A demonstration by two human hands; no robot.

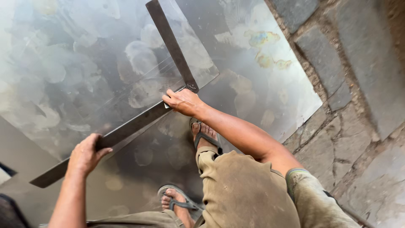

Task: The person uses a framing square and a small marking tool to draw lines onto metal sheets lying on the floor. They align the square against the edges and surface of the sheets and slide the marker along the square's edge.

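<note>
Lying on stone paving [358, 126], smudged metal sheets [76, 71], steel square [139, 122] under both hands

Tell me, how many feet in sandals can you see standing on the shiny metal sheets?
2. One grey strapped sandal sits on the metal sheet just below the right hand. The other is lower, near the bottom edge, partly hidden by the khaki shorts.

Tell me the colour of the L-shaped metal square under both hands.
Dark brownish-grey, dull L-shaped metal square; clearest in the head view.
</note>
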